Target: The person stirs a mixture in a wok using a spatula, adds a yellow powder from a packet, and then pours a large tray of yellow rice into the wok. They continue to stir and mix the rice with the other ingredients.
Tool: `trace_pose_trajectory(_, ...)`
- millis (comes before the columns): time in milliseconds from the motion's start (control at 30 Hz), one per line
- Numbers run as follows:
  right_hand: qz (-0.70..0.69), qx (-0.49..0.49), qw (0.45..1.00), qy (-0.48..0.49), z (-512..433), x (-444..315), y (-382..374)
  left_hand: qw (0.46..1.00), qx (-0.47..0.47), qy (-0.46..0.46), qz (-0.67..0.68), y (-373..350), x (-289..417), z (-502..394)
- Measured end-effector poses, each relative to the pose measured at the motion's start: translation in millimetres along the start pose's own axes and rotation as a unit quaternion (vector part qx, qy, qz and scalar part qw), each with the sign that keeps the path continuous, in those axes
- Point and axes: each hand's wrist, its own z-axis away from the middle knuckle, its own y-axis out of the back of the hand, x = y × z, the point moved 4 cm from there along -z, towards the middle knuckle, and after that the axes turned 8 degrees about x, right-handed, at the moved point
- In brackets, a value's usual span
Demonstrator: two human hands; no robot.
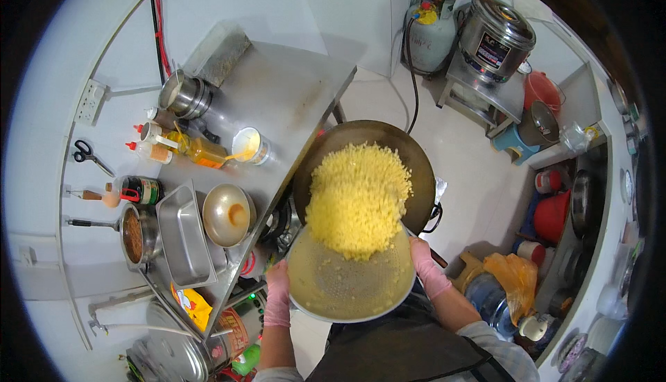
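Note:
Between my two pink-gloved hands is a round perforated metal colander (354, 288), tilted away from me. My left hand (277, 291) grips its left rim and my right hand (429, 273) grips its right rim. A mass of small yellow pieces, which look like corn kernels (359, 195), slides over the far rim into a large dark wok (421, 174). Some pieces cling to the colander's inner wall. The wok's handle (438, 259) shows just beyond my right hand.
Left of the wok stands a steel table (281, 85) with a metal bowl (226, 214), a rectangular steel pan (187, 236), a white tub (252, 145) and sauce bottles (205, 152). A gas cylinder (432, 33) and a lidded steel pot (497, 39) stand beyond. A water jug (486, 299) is at the right.

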Motion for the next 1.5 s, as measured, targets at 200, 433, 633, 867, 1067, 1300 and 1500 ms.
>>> trace_pose_trajectory(200,0.174,-0.072,0.975,0.122,19,-71,18,0.987,-0.018,0.06,0.146,18,47,4)
trace_pose_trajectory(433,-0.015,-0.24,0.966,0.101,39,-80,21,0.992,-0.094,-0.014,0.086,51,115,2)
trace_pose_trajectory(633,-0.103,-0.3,0.947,0.047,40,17,-55,0.964,-0.107,0.055,0.239,57,165,49)
trace_pose_trajectory(867,-0.247,-0.234,0.929,-0.143,80,-19,-72,0.928,0.03,-0.065,0.365,24,184,130)
trace_pose_trajectory(1067,-0.248,-0.261,0.883,-0.301,101,-88,-26,0.88,0.067,-0.048,0.468,31,194,141)
trace_pose_trajectory(1300,-0.498,-0.421,0.741,0.161,148,-222,6,0.886,0.068,-0.1,0.448,16,203,148)
trace_pose_trajectory(1500,-0.34,-0.461,0.733,0.366,173,-253,-8,0.88,0.067,-0.094,0.46,15,212,150)
